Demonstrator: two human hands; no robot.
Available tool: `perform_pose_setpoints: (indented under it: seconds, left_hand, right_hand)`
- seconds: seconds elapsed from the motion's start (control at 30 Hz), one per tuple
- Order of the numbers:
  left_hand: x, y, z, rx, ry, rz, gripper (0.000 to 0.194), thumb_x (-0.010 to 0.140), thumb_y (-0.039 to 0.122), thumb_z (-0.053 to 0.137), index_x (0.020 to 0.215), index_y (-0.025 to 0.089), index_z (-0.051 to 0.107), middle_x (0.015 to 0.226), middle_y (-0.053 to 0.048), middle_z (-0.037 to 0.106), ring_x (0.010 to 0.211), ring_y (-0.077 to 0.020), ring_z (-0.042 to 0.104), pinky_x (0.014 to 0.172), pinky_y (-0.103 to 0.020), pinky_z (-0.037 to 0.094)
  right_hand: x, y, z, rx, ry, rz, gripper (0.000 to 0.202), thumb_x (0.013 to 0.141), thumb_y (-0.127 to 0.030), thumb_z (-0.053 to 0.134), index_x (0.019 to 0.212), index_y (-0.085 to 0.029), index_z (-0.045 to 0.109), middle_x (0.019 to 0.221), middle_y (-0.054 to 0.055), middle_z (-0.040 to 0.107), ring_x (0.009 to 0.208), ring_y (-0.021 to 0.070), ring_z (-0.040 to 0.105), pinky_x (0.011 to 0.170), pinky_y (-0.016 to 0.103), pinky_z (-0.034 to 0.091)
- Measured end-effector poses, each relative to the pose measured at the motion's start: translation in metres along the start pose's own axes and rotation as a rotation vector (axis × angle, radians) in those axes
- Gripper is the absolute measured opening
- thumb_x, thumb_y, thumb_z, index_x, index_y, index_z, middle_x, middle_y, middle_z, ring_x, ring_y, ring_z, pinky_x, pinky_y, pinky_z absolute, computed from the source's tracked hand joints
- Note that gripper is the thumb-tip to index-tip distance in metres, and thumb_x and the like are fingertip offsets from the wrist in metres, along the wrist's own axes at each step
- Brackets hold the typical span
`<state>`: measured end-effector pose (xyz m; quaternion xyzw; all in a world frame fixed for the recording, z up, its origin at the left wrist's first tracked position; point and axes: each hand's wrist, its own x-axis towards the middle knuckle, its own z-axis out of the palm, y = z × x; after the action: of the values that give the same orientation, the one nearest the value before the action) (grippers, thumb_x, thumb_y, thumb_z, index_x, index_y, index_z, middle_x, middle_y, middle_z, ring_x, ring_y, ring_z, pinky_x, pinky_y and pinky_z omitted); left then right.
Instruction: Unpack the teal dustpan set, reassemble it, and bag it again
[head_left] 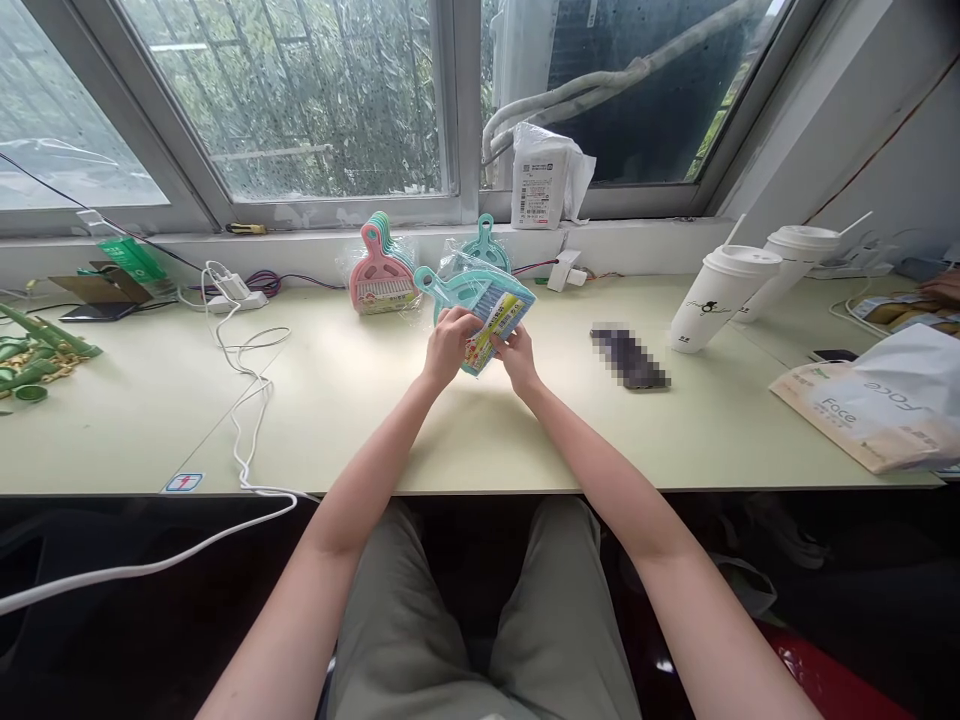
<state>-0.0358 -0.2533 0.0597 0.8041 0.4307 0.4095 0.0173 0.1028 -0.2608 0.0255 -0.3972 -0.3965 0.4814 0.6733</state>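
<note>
A teal brush and dustpan set [469,292] in clear plastic wrap, with a yellow label, is held tilted above the table. My left hand [450,347] grips its lower left side, fingers closed round the edge. My right hand [517,358] pinches the lower right side near the label. Behind it, another teal set [486,245] stands against the window ledge. To the left, several wrapped sets stand together, a pink one [381,275] in front and teal ones behind.
White cables [259,385] trail across the table [360,420] at the left. A blurred dark phone [630,358], two white cups with straws [721,295] and a tissue pack [877,400] lie or stand to the right. Green toy pieces [37,350] sit far left.
</note>
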Motion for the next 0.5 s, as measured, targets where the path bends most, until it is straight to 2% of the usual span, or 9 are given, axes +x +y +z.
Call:
perform_pose_setpoints:
  seconds: [0.17,0.33,0.43,0.5]
  left_hand:
    - [-0.001,-0.001,0.001,-0.003,-0.018,0.023,0.021,0.094,0.019,0.050,0.104,0.024,0.068,0.112,-0.007,0.064,0.109,-0.0229,0.053,0.089,-0.033,0.049]
    - [-0.001,-0.002,0.003,0.073,-0.041,-0.033,0.014,0.092,0.020,0.054,0.093,0.022,0.067,0.105,-0.009,0.064,0.110,-0.0253,0.054,0.082,-0.033,0.050]
    - [-0.002,-0.002,0.004,0.090,-0.020,-0.051,0.015,0.094,0.019,0.049,0.094,0.021,0.064,0.100,-0.009,0.065,0.103,-0.0234,0.058,0.080,-0.031,0.050]
    - [-0.004,-0.001,0.006,0.094,0.007,-0.071,0.019,0.097,0.019,0.043,0.103,0.020,0.061,0.101,-0.008,0.065,0.093,-0.0202,0.061,0.076,-0.030,0.049]
  right_hand:
    - [0.001,0.000,-0.001,-0.018,-0.008,-0.008,0.031,0.071,-0.020,0.074,0.094,-0.026,0.055,0.091,-0.003,0.068,0.091,0.0140,0.065,0.079,0.030,0.060]
    - [0.004,0.007,-0.003,-0.065,-0.025,-0.001,0.032,0.069,-0.023,0.076,0.094,-0.025,0.056,0.089,-0.002,0.068,0.089,0.0158,0.066,0.077,0.032,0.061]
    - [0.007,0.012,-0.005,-0.059,-0.049,-0.026,0.036,0.068,-0.027,0.078,0.096,-0.025,0.056,0.095,-0.001,0.069,0.093,0.0184,0.066,0.079,0.036,0.061]
    - [0.009,0.014,-0.006,-0.042,-0.053,-0.039,0.037,0.069,-0.030,0.078,0.098,-0.025,0.055,0.099,0.000,0.070,0.095,0.0194,0.066,0.081,0.039,0.061]
